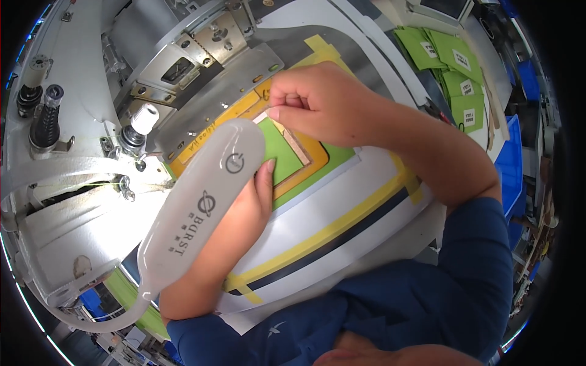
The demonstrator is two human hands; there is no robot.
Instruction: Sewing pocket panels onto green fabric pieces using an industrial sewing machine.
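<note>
My right hand (317, 107) is curled over the upper corner of a green piece (284, 152) within an orange template (310, 172), thumb and forefinger pinched at a pale, narrow edge; what they grip is too small to make out. The thumb of my left hand (264, 186) lies extended on the lower left of the green piece; its other fingers are hidden behind a pale lamp head (201, 201). More green material and a white board (336, 201) edged with yellow tape lie under the template.
A machine's metal clamp plate (207, 43) spans the upper left, with thread tensioners (137, 128) on the white body. Several green pieces with white labels (455, 67) lie at upper right, beside a blue tray (510, 171). The lamp's curved neck crosses the lower left.
</note>
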